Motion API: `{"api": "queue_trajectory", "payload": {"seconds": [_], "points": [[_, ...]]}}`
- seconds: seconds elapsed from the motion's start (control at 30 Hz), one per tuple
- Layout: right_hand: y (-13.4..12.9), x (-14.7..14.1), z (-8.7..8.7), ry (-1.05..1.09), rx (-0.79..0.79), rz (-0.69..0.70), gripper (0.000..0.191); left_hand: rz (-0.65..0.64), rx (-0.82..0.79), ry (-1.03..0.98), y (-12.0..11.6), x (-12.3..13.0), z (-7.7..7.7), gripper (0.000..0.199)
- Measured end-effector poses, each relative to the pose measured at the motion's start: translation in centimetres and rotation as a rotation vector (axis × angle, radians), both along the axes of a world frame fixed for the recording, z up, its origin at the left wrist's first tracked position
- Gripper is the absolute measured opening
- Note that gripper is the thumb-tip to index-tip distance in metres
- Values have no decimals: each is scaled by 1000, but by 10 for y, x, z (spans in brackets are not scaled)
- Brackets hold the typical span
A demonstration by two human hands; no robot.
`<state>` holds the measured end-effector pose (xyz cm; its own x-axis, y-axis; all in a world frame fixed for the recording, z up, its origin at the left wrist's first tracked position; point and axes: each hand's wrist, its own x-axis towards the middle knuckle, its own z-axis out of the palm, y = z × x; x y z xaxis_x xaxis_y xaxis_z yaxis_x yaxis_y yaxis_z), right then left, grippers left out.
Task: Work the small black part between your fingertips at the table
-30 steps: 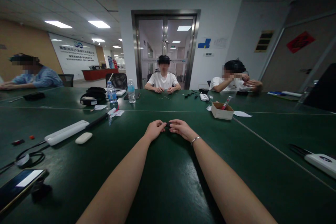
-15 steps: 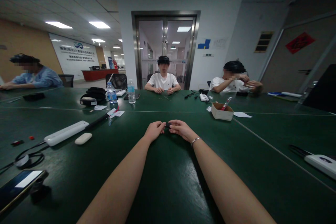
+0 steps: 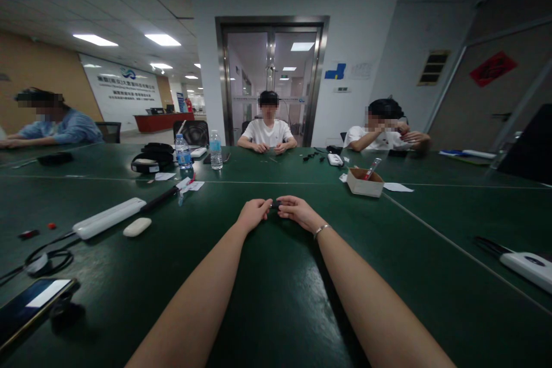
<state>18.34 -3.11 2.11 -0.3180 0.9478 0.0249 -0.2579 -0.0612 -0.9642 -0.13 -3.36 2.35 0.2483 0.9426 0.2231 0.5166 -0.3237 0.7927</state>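
A small black object sits between my two hands, just above the green table. Its kind is too small to make out. My left hand pinches its left end between thumb and fingers. On the other end, the fingertips of my right hand are closed around it. A silver bracelet circles my right wrist. The fingers cover part of the black object at both ends.
To the left lie a white oval case, a long white device and a phone. Ahead are two water bottles and an open box. Several people sit around the table, one person directly opposite. A white device lies right.
Almost nothing differs. Both hands keep their place around the small black object, with at most a slight shift at the fingertips.
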Motion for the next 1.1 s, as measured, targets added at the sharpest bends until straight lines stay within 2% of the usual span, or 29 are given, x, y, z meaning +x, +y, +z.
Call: {"api": "queue_trajectory", "payload": {"seconds": [0.43,0.87,1.1], "points": [[-1,-1,1,-14,9,3,29,15,-7,56,3,-2,1,59],[-4,-9,9,-39,49,-21,32,9,-54,-21,9,-5,-3,58],[-3,-6,7,-39,-22,-39,22,-39,-3,-60,11,-3,-10,49]]}}
